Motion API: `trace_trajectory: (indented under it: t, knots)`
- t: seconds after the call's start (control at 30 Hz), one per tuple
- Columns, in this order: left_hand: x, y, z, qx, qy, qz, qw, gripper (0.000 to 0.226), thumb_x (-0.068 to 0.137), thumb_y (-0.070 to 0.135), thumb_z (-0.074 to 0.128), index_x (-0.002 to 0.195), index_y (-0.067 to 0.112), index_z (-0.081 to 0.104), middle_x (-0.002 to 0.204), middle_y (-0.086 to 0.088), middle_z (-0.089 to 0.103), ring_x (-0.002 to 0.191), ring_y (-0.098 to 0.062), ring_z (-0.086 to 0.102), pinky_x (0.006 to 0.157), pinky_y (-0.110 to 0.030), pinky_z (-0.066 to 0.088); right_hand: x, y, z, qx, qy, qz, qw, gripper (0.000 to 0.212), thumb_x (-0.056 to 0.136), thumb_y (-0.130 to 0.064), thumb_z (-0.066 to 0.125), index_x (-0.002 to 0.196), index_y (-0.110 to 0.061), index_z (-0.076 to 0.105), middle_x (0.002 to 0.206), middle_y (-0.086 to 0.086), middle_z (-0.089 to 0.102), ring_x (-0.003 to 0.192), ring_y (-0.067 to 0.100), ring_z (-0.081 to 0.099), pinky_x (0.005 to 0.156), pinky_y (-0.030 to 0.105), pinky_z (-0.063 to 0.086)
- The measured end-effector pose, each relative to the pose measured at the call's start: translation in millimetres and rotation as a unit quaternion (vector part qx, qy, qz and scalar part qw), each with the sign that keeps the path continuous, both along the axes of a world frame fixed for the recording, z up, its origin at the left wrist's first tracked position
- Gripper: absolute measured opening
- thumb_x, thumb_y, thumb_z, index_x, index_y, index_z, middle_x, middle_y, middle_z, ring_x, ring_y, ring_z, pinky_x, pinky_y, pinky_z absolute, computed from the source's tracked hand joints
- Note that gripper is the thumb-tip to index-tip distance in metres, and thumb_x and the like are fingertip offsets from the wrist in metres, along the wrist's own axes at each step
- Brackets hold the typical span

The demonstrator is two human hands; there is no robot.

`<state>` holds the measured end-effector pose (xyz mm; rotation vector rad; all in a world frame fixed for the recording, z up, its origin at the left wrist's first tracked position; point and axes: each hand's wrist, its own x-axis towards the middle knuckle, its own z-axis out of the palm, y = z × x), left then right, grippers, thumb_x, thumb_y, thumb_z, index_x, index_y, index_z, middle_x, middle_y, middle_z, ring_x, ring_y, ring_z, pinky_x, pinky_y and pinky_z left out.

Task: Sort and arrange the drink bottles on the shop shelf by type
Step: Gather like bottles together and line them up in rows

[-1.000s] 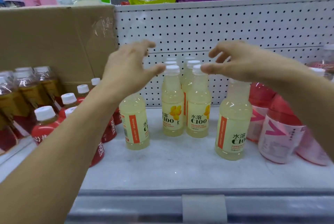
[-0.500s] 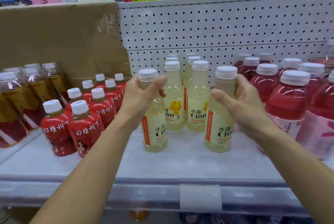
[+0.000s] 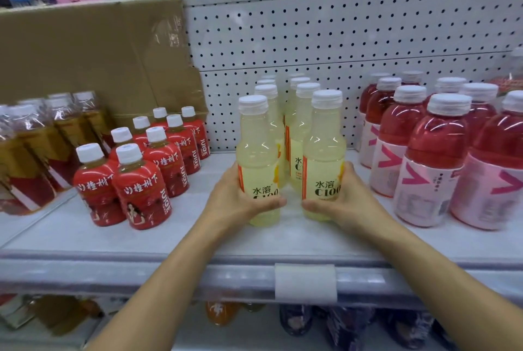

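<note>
Fingers of the left hand (image 3: 237,202) curled round the left yellow bottle (image 3: 256,164) low down, right hand (image 3: 349,203) wrapping the right yellow bottle (image 3: 324,152) beside it, both upright on the shelf (image 3: 169,237) fronting the yellow row (image 3: 301,113), red juice bottles (image 3: 141,183) left of the row, pink-labelled bottles (image 3: 433,158) right of it

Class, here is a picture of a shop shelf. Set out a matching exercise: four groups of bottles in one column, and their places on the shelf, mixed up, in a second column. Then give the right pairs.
Column one
1. pale yellow bottles
2. small red-label bottles
3. pink-label bottles
4. amber bottles

Column two
A. far left end of the shelf
B. right end
C. centre, front two gripped by the left hand and right hand
D. left of centre, beside the amber ones

Pairs: 1-C, 2-D, 3-B, 4-A
</note>
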<state>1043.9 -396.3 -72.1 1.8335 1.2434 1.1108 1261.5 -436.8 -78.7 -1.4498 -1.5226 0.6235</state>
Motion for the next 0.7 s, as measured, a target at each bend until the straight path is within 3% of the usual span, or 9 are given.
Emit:
trace_trajectory:
  t: [0.1, 0.23, 0.5, 0.6, 0.7]
  knots:
    - [-0.6, 5.4, 1.1, 0.017, 0.078, 0.028, 0.996, 0.094, 0.042, 0.061, 0.086, 0.124, 0.037, 0.047, 0.108, 0.016, 0.070, 0.100, -0.007, 0.068, 0.089, -0.040, 0.056, -4.6, 4.1, 1.2, -0.007, 0.002, 0.000, 1.000, 0.072, 0.066, -0.023, 0.090, 0.119, -0.025, 0.040, 0.104, -0.012, 0.065, 0.094, -0.001, 0.062, 0.077, 0.019, 0.051]
    - [-1.7, 10.2, -5.5, 0.022, 0.048, 0.007, 0.999, 0.087, 0.049, 0.052, 0.085, 0.124, 0.032, 0.047, 0.107, 0.013, 0.069, 0.098, -0.008, 0.068, 0.087, -0.042, 0.058, -9.4, 6.0, -4.8, -0.015, 0.027, 0.014, 0.999, 0.071, 0.068, -0.018, 0.088, 0.121, -0.025, 0.042, 0.108, -0.007, 0.068, 0.097, 0.005, 0.067, 0.088, 0.033, 0.056]
    - [3.4, 11.4, -9.0, 0.055, 0.027, -0.015, 0.998, 0.071, 0.060, 0.040, 0.083, 0.121, 0.027, 0.049, 0.103, 0.013, 0.070, 0.094, -0.006, 0.068, 0.084, -0.042, 0.057, -17.0, -2.1, 1.9, -0.005, 0.016, 0.007, 1.000, 0.070, 0.072, -0.014, 0.086, 0.125, -0.021, 0.041, 0.108, -0.012, 0.064, 0.090, -0.014, 0.062, 0.070, 0.004, 0.048]
    - [4.5, 11.0, -9.9, 0.060, 0.033, -0.014, 0.998, 0.068, 0.065, 0.034, 0.086, 0.122, 0.024, 0.050, 0.103, 0.012, 0.070, 0.093, -0.007, 0.068, 0.084, -0.038, 0.057, -20.0, -5.4, 3.6, -0.006, 0.017, 0.008, 1.000, 0.072, 0.071, -0.013, 0.086, 0.124, -0.022, 0.039, 0.107, -0.011, 0.064, 0.089, -0.014, 0.062, 0.070, 0.005, 0.048]
    - [3.3, 6.7, -8.1, 0.043, 0.037, -0.020, 0.998, 0.062, 0.072, 0.023, 0.087, 0.123, 0.022, 0.050, 0.104, 0.011, 0.069, 0.094, -0.007, 0.067, 0.079, -0.022, 0.055, -20.1, -7.8, 5.3, -0.017, 0.008, 0.017, 1.000, 0.072, 0.070, -0.016, 0.087, 0.125, -0.021, 0.041, 0.110, -0.010, 0.066, 0.100, -0.001, 0.066, 0.081, 0.016, 0.053]
